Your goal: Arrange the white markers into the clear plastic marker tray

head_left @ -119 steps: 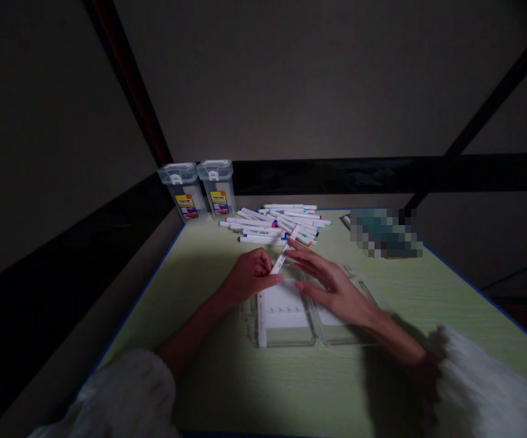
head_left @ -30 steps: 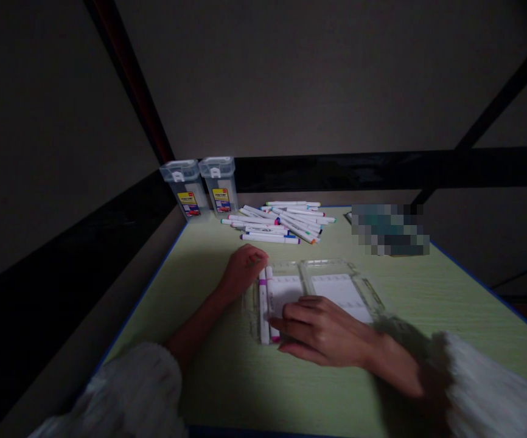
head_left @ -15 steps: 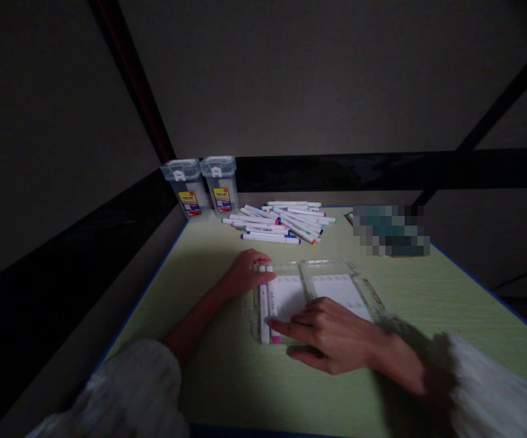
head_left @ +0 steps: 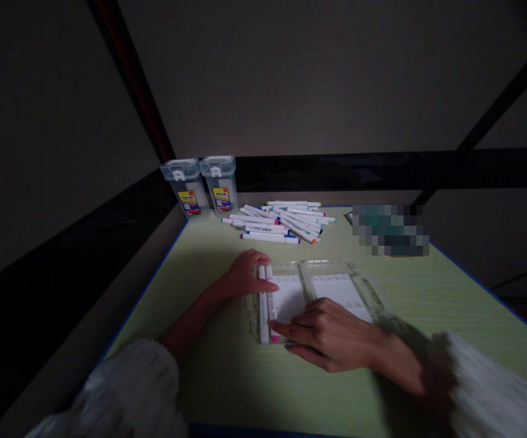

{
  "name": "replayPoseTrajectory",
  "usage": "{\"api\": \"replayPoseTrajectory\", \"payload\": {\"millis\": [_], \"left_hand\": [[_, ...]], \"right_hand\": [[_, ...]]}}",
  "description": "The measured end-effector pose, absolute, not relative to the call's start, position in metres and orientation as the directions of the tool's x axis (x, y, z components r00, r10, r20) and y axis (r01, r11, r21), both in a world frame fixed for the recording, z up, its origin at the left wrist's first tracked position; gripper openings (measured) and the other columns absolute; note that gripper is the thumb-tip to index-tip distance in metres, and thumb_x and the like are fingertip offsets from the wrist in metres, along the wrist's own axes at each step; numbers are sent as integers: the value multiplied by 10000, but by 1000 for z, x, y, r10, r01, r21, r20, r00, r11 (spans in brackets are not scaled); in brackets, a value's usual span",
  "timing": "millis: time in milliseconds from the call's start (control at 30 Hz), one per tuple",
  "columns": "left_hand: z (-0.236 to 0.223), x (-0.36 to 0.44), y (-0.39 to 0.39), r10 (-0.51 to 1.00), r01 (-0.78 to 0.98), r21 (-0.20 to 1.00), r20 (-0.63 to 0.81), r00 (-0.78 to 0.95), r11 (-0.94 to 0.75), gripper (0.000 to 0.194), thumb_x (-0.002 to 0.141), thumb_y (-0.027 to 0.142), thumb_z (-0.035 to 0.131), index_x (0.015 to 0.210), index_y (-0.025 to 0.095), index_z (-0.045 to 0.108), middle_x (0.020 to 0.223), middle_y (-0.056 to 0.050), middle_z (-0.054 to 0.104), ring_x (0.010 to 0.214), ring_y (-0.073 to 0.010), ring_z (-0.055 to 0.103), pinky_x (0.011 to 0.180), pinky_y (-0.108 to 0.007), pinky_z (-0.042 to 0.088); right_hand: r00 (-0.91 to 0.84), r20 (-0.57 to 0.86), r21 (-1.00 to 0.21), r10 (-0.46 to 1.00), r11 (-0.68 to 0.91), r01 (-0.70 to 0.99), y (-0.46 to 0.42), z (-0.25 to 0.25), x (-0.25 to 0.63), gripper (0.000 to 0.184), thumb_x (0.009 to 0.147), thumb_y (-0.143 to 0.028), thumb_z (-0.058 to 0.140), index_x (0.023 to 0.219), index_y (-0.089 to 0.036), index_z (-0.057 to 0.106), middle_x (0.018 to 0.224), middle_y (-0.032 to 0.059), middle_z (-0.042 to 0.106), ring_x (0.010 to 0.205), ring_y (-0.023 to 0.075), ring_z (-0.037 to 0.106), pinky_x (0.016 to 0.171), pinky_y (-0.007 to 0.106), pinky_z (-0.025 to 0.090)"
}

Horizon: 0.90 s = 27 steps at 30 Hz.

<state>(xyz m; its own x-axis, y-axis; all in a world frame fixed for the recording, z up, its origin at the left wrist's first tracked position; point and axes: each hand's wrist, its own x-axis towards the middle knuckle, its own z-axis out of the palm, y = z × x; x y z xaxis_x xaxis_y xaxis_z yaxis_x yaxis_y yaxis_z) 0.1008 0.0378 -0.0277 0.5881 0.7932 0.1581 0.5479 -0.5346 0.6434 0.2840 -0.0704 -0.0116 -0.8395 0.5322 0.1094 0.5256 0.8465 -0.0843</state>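
A clear plastic case (head_left: 308,281) lies opened flat on the table, with white paper (head_left: 288,295) showing in it. Along its left side two white markers lie side by side: a left marker (head_left: 263,319) and a right marker (head_left: 273,311) with a pink end toward me. My left hand (head_left: 244,275) grips the case's far left corner, its thumb stretched across the markers and its other fingers partly hidden behind the edge. Over the near part of the case is my right hand (head_left: 330,334), index fingertip touching the right marker, thumb apart, remaining fingers curled loosely around nothing.
Beyond the case lies a loose pile of white markers (head_left: 282,222) with coloured ends. Two lidded clear containers, a left container (head_left: 190,188) and a right container (head_left: 220,185), stand at the back left corner. A pixelated flat object (head_left: 389,231) rests at the back right of the table (head_left: 227,377).
My left thumb has slid slightly toward me over the markers. My right hand has barely moved, and the markers lie almost as before.
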Motion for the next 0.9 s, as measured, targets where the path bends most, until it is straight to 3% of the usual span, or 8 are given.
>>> {"api": "replayPoseTrajectory", "payload": {"millis": [900], "left_hand": [[-28,101,38,783,540,642,158,602,-544,488,467,320,733,879,162,526,919,-52,543,871,-198,500,803,-343,399]], "right_hand": [[-821,150,-183,551,831,525,-70,-12,283,308,844,-279,384,1088,-175,541,719,27,632,584,136,536,502,284,263]]}}
